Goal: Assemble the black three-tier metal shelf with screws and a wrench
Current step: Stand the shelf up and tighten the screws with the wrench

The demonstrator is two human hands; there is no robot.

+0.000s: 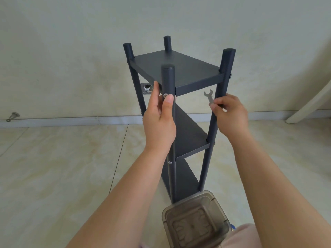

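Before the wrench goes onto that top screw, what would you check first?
1. Wrench in right hand: ok, pinched at its lower end.
2. Left hand steadies the front post: ok.
3. Screw seated at the top tier: cannot tell, thumb partly covers it.
4. Wrench on the screw: not ok, still apart.
5. Shelf upright on the floor: ok.
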